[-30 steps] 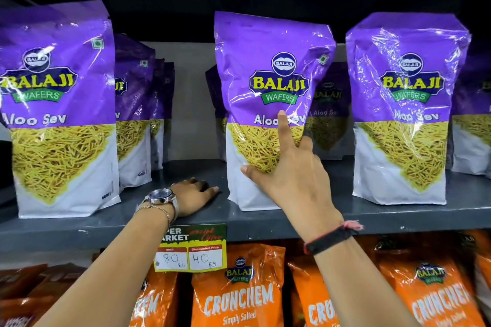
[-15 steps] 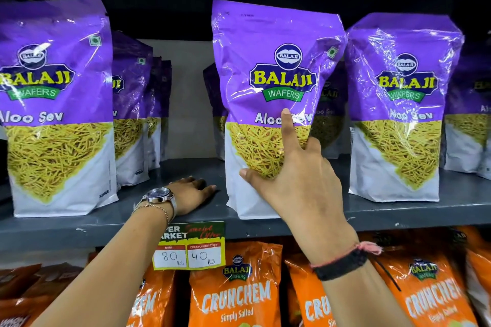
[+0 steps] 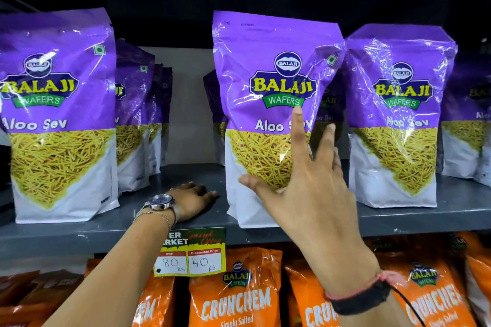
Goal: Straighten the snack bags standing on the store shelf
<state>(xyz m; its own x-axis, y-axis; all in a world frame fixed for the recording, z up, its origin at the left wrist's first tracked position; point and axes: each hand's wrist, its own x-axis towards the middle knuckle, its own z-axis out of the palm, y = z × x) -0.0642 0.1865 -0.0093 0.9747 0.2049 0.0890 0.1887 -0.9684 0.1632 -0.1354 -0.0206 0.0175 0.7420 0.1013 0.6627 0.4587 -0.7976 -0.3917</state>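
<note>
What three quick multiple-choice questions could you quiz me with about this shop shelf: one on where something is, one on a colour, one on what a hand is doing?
1. Where does the left hand rest?
A. on the grey shelf
B. on an orange bag
C. on the price tag

2. What colour are the tops of the Aloo Sev bags?
A. orange
B. green
C. purple

3. What is the right hand doing?
A. hanging clear of the bags
B. spread open against the middle bag
C. closed on the price tag

Answers: 1 A, the palm lies flat on the shelf beside the middle bag. 2 C, every upper half is purple. 3 B, its fingers fan out across the bag's front.
</note>
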